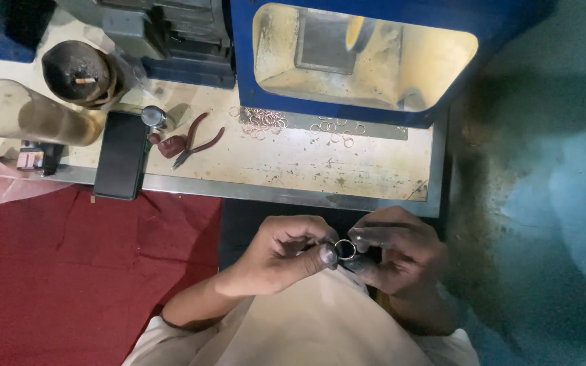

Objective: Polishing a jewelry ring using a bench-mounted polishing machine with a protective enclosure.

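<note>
A small metal ring is pinched between the fingertips of both hands, just in front of the workbench edge and above my lap. My left hand grips its left side with thumb and bent fingers. My right hand holds its right side and also seems to clasp a dark object underneath. On the bench top lie several more loose rings, in one heap and a smaller scatter, in front of a blue machine housing with a lit yellowish opening.
Red-handled pliers, a black phone, a small round metal piece, a dark bowl with a cigarette and a clear cylinder lying on its side sit at the bench's left. Red cloth covers the lower left.
</note>
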